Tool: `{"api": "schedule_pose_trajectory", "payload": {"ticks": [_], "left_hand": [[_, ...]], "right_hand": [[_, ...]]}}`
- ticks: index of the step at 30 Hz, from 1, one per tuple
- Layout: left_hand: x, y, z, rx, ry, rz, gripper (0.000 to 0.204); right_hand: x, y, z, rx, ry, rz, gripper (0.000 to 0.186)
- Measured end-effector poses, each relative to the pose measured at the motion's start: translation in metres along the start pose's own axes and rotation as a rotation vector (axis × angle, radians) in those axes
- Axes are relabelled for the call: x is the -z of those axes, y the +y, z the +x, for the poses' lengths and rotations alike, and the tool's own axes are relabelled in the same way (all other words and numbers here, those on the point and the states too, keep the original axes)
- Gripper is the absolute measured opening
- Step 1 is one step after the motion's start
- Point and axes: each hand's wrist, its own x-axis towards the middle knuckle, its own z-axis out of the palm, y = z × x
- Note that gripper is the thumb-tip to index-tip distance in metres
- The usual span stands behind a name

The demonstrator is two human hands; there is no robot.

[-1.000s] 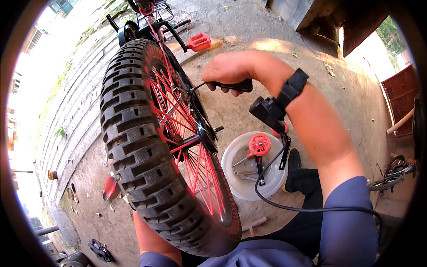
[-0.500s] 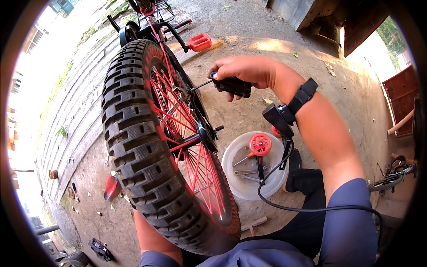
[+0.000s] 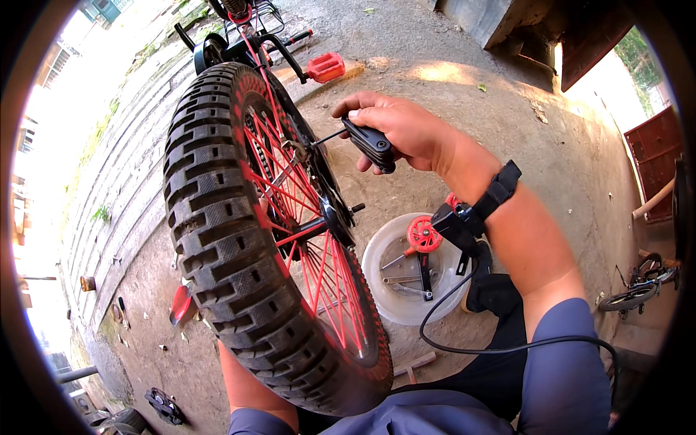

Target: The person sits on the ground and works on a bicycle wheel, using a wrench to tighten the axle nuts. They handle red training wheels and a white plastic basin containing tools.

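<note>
A bicycle's rear wheel with a chunky black tyre (image 3: pixel 217 217) and red spokes (image 3: pixel 330 290) stands right in front of me. To its right, my right hand (image 3: pixel 406 130) is closed round a black folding multi-tool (image 3: pixel 374 147). A thin hex key (image 3: pixel 330 137) sticks out of the tool, its tip at the metal fitting (image 3: pixel 297 152) beside the rim. My left forearm (image 3: pixel 250 380) goes up behind the tyre at the lower left. The wheel mostly hides my left hand; a little skin shows between the spokes, but not its grip.
A translucent round tub (image 3: pixel 380 308) right of the wheel holds a red-wheeled part (image 3: pixel 424 235), an orange-handled screwdriver and spanners (image 3: pixel 401 280). A red pedal (image 3: pixel 325 67) juts out ahead. From my wrist device (image 3: pixel 458 223) hangs a black cable (image 3: pixel 507 349). A loose black pedal (image 3: pixel 165 406) lies lower left.
My right hand has turned at the wrist, swinging the multi-tool's body from nearly level to a steeper downward slant. The hex key's tip stays at the fitting. The wheel has hardly moved.
</note>
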Motion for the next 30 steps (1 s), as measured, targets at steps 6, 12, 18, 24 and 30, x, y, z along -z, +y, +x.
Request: {"api": "schedule_pose_trajectory", "payload": {"ticks": [6, 12, 18, 24, 30], "left_hand": [[0.001, -0.001, 0.003, 0.030, -0.003, 0.034, 0.018], [0.003, -0.001, 0.001, 0.034, -0.010, 0.029, 0.018], [0.004, 0.000, 0.001, 0.039, -0.012, 0.027, 0.019], [0.004, 0.002, 0.000, 0.041, -0.014, 0.029, 0.019], [0.004, 0.002, -0.001, 0.044, -0.014, 0.028, 0.019]], "right_hand": [[0.001, 0.008, 0.010, 0.089, 0.014, 0.016, 0.030], [-0.001, 0.011, 0.018, 0.080, 0.060, 0.105, 0.031], [-0.001, 0.008, 0.010, 0.016, 0.060, 0.155, 0.031], [0.002, 0.012, 0.005, 0.072, -0.001, 0.188, 0.034], [0.016, 0.026, 0.002, 0.140, -0.192, 0.403, 0.043]]}}
